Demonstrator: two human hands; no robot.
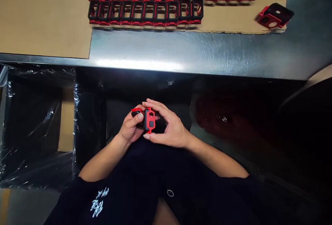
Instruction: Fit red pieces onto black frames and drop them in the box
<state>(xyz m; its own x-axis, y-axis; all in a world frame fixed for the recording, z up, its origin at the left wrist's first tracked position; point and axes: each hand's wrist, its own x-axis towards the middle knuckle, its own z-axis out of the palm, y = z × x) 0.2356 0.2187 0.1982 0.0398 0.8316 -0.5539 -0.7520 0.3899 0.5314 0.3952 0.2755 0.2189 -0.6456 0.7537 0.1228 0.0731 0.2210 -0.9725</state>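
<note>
one red-and-black frame (pixel 149 119), right hand (pixel 171 128) fingers pinching its ends (seemingly for steadiness), left hand (pixel 130 128) fingers pinching another piece (pixel 136 113) beside it.

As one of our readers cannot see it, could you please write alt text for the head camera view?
A person's left hand and right hand hold a small red-and-black frame in front of a metal table. Similar frames stand in two rows on cardboard on the table, with a lone one set apart at the right.
</note>
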